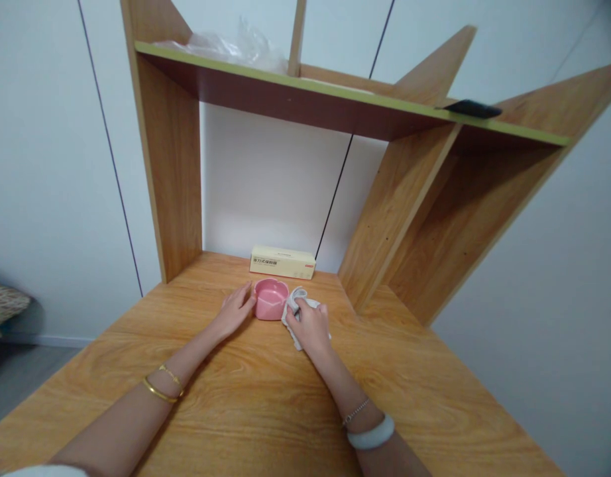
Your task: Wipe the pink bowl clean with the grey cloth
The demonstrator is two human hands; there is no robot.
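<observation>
A pink ashtray (pixel 270 309) with a notched rim sits upright on the wooden desk (pixel 236 404), in the middle of the view. My left hand (pixel 234 309) is at its left side, fingers stretched out and the tips at its wall; whether they press on it I cannot tell. On the other side, my right hand (pixel 309 324) grips a bunched, light grey cloth (pixel 298 295), whose edge is against or very near the ashtray's right wall. Part of the cloth lies spread on the desk under that hand. The inside of the ashtray shows only in part.
Behind the ashtray, a long cream box (pixel 282 262) with printed writing stands near the wall. Wooden uprights carry a green-edged shelf (pixel 335 89) above the desk. On this shelf are clear plastic wrapping (pixel 236 48) and a dark flat object (pixel 472 108). Patterned fabric (pixel 4 305) shows at far left.
</observation>
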